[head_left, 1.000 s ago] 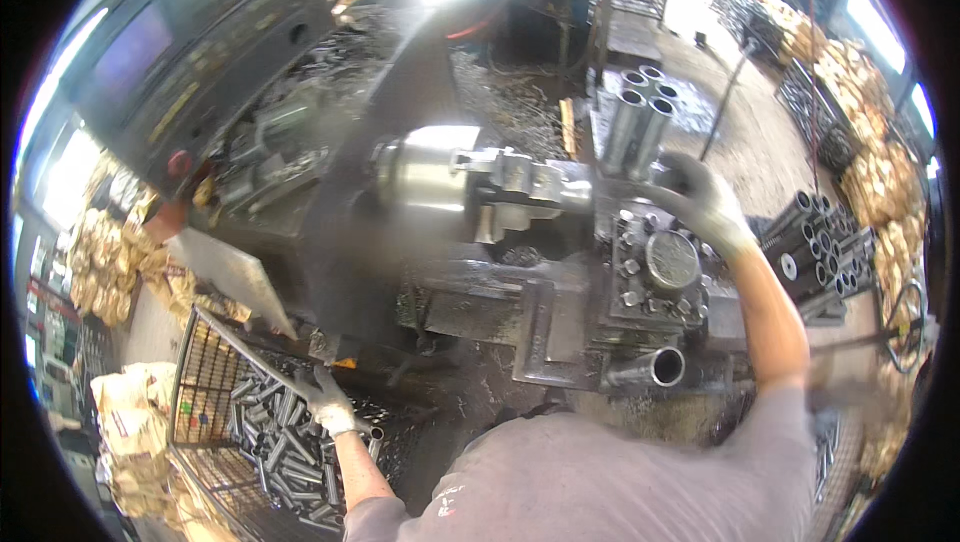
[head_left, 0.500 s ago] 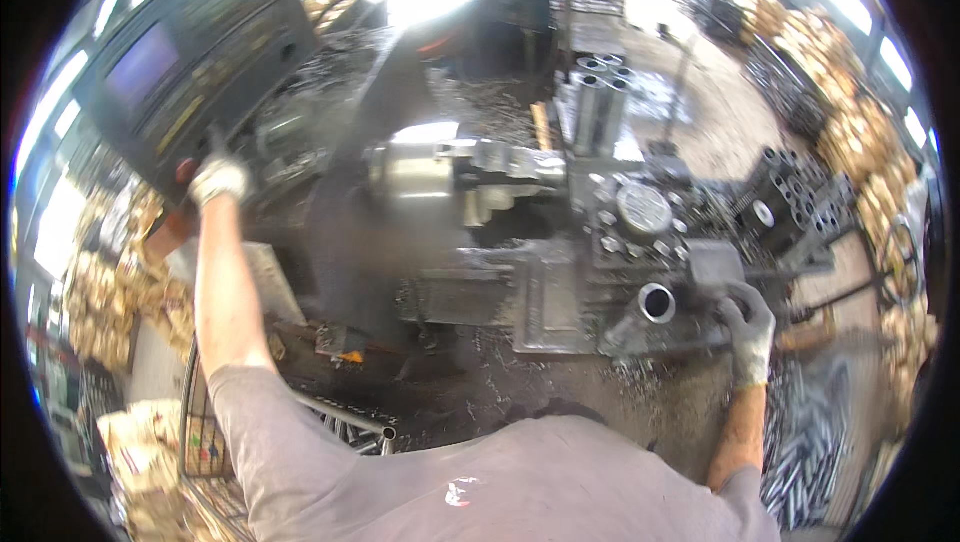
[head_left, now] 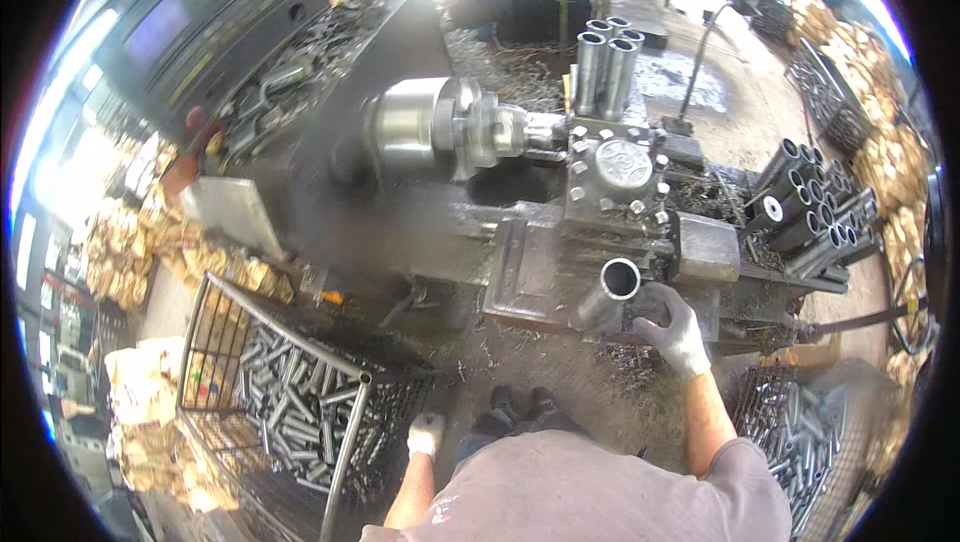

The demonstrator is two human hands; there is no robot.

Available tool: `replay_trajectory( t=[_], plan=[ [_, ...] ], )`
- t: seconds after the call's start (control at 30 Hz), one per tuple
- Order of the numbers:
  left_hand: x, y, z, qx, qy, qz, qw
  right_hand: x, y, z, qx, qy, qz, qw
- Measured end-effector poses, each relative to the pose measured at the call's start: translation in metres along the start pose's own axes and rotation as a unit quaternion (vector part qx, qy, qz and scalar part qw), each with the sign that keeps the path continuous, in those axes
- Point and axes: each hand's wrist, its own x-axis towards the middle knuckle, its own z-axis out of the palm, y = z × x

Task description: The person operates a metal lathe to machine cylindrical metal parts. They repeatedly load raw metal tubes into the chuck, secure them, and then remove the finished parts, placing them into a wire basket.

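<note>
no legible text, shirt print [head_left: 439,511] (too small)

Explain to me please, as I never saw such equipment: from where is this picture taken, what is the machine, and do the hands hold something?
You are looking down through a fisheye camera worn on a person's head, so straight edges bend. The machine looks like a lathe, with a shiny round chuck and a bolted block. Upright tubes stand just beyond the block; a single tube is nearer. The gloved right hand curves beside it; I cannot tell whether they touch. The gloved left hand is low, near a wire basket of short metal pieces; its fingers are unclear.
</note>
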Motion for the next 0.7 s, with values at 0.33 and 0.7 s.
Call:
replay_trajectory(
  t=[0.33,0.7],
  plan=[
    [-0.172,-0.279,0.132,0.026,-0.064,-0.147,0.987,0.009,-0.062,0.107,0.050,-0.181,-0.104,0.977],
    [-0.440,-0.341,0.279,-0.277,0.115,-0.458,0.837,-0.320,-0.176,0.380,-0.123,-0.697,-0.356,0.611]
  ],
)
